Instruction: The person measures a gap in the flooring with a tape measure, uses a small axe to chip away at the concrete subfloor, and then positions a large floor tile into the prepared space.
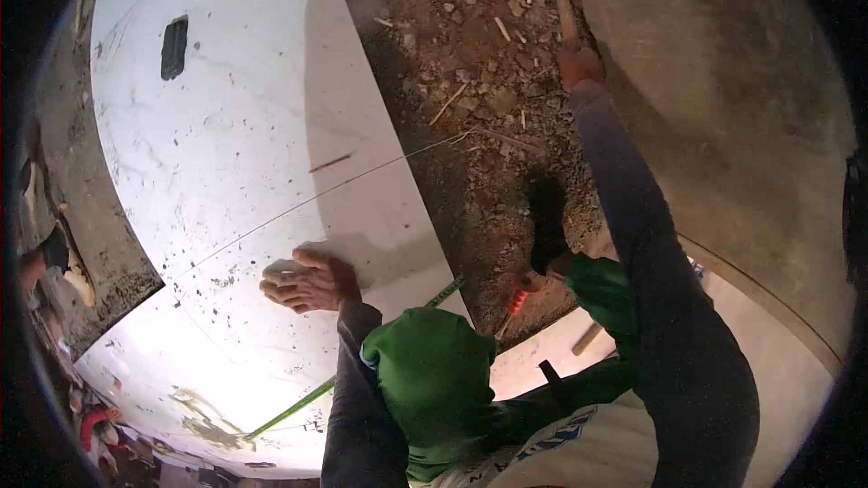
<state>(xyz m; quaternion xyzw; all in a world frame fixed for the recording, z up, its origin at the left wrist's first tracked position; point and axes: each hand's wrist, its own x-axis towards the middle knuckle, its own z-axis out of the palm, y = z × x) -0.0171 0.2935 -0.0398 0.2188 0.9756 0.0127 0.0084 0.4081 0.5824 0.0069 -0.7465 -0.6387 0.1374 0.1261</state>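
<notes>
My left hand (312,285) rests on a white, dark-spotted slab (244,126), fingers apart and slightly bent, holding nothing. My right arm reaches far forward over a trench of soil and rubble. At its end my right hand (580,66) is closed at the trench's right edge, around what looks like a narrow wooden piece (567,18); its exact kind is unclear. A co-worker in a green hood (429,380) crouches between my arms. That person's hand (533,282) is by a small red-orange item (517,301). A green marked strip (294,409), like a measuring-tape blade, crosses the slab.
A rectangular cut-out (174,47) opens in the slab's far part. A thin line (298,203) crosses the slab to the rubble (493,81). Smooth grey surface (723,63) lies to the right. Another person's gloved hand (56,248) is at the far left.
</notes>
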